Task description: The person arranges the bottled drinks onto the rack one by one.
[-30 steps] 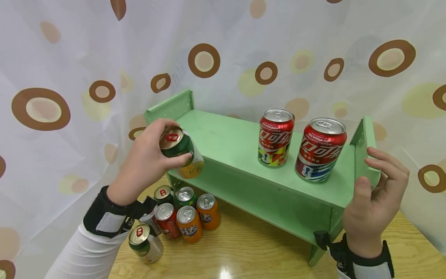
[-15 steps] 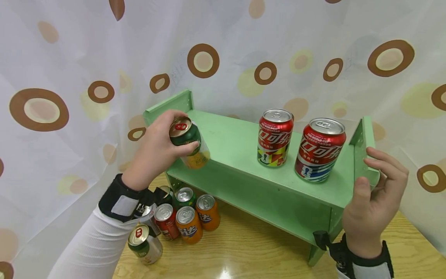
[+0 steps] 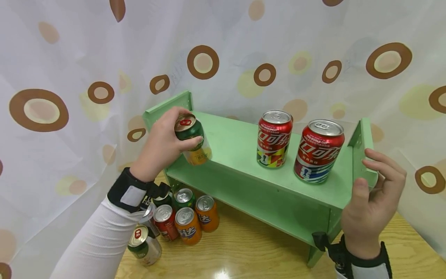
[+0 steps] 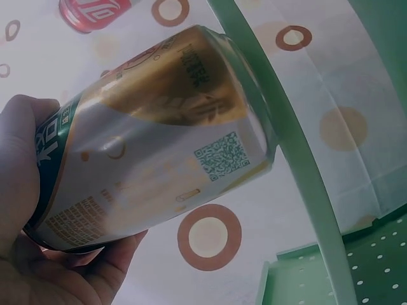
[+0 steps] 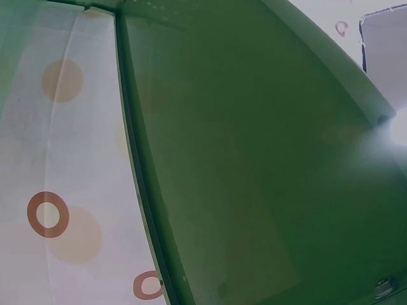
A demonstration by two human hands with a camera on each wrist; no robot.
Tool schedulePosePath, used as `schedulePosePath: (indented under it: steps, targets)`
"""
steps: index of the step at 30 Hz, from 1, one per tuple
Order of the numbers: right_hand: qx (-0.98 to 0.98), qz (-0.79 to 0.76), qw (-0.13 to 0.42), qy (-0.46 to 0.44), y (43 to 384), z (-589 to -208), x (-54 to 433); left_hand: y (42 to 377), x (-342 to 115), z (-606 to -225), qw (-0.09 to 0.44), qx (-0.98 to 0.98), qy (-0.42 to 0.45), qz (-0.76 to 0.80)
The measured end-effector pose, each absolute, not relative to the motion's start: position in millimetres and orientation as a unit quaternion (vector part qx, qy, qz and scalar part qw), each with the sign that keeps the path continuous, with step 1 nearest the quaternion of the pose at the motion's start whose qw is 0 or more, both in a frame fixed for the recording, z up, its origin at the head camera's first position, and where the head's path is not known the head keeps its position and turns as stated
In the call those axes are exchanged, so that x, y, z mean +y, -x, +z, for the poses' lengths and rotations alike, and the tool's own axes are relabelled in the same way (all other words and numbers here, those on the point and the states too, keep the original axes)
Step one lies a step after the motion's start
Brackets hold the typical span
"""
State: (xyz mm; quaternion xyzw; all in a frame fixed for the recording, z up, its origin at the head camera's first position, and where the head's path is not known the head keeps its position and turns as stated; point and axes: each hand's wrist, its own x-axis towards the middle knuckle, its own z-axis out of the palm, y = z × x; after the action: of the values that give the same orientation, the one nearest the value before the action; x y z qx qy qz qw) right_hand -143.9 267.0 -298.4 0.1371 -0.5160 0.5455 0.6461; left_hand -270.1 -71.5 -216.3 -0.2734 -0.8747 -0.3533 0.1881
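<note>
In the head view my left hand (image 3: pixel 161 145) grips a green, white and gold drink can (image 3: pixel 191 131) round its upper part, thumb across the front. The can is tilted a little, over the front edge near the left end of the green two-tier shelf (image 3: pixel 230 135). Seen from the left wrist, the can's base lies close to the shelf's edge (image 4: pixel 302 165). Fingertips of my right hand (image 3: pixel 374 209) touch the shelf's right end panel (image 3: pixel 364 149). Two red cola cans, one nearer the middle (image 3: pixel 275 137) and one at the right (image 3: pixel 318 151), stand on the top tier.
On the wooden table (image 3: pixel 244 252), left of the shelf's front, several cans stand grouped: orange soda cans (image 3: pixel 188 228), a red can (image 3: pixel 166 224), a green can (image 3: pixel 184 198) and a green-white can (image 3: pixel 144 248). A patterned curtain (image 3: pixel 226 31) hangs behind.
My left hand has moved the green, white and gold can rightward and slightly up in the head view, further over the shelf's left part. My right hand stays at the end panel.
</note>
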Motion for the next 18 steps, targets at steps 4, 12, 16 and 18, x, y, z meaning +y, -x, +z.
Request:
schedulePosePath:
  steps: [4,12,16,18]
  targets:
    - [-0.518,0.545,0.645,-0.139,144,-299,267,272,-69,-217,0.184,-0.873,0.278,-0.356]
    - [-0.517,0.544,0.646,-0.139,144,-299,267,277,-63,-215,0.187,-0.872,0.282,-0.354]
    - [-0.517,0.544,0.647,-0.137,144,-299,267,281,-58,-215,0.187,-0.87,0.286,-0.355]
    - [-0.517,0.544,0.647,-0.137,144,-299,267,283,-56,-215,0.188,-0.87,0.289,-0.352]
